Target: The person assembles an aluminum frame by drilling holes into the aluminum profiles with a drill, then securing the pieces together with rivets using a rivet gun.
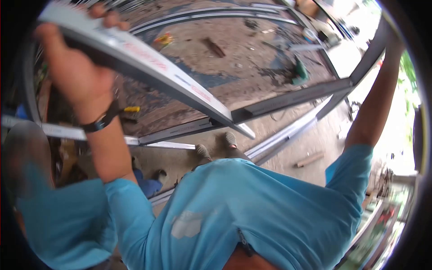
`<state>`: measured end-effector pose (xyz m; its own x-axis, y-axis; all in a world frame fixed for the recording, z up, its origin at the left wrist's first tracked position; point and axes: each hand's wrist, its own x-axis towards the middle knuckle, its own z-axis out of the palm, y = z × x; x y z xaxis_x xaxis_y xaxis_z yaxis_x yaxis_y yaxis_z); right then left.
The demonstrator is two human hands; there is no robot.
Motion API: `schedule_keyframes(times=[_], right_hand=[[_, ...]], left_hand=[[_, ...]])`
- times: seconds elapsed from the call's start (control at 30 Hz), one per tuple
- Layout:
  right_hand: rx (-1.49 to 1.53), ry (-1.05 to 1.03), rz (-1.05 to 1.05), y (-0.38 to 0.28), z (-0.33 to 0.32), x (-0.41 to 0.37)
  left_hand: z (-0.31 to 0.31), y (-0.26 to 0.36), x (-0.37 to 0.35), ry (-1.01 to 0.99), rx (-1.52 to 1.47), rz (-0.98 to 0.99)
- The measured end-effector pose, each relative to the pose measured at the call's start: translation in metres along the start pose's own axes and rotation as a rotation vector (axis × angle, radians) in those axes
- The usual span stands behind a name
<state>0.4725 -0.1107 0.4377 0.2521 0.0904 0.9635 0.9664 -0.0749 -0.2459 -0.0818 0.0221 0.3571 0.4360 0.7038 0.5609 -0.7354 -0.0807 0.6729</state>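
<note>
At the upper left, my left hand (83, 67) wraps round a long metal profile bar (148, 58) with white film and red print on its face. The bar slants down to the middle of the view, where its end meets a crosswise metal bar (288, 100) of a frame. My right arm reaches up along the right edge to an upright metal bar (371, 54). My right hand (395, 42) is blurred beside that bar at the rim of the view, with its fingers hidden.
A worn work surface (198, 45) lies behind the bars, with a green power tool (300, 72) and a yellow-handled tool (132, 109) on it. Another person in a blue shirt (67, 220) stands close at my left. A wood piece (309, 159) lies on the floor.
</note>
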Motion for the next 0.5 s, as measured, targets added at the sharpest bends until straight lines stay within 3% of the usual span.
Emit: schedule_keyframes(times=[0.07,0.1,0.37,0.5], right_hand=[[0.01,0.006,-0.028,-0.01,-0.017,0.016],[0.012,0.005,-0.038,-0.013,-0.024,0.021],[-0.009,0.011,-0.081,-0.035,-0.063,0.052],[-0.013,-0.002,-0.094,-0.046,-0.073,0.067]], left_hand=[[0.008,0.011,0.013,0.044,0.029,0.012],[0.016,0.008,0.015,-0.039,0.048,0.052],[0.049,-0.039,0.014,0.081,-0.031,0.201],[0.052,-0.062,0.014,0.038,-0.22,0.248]])
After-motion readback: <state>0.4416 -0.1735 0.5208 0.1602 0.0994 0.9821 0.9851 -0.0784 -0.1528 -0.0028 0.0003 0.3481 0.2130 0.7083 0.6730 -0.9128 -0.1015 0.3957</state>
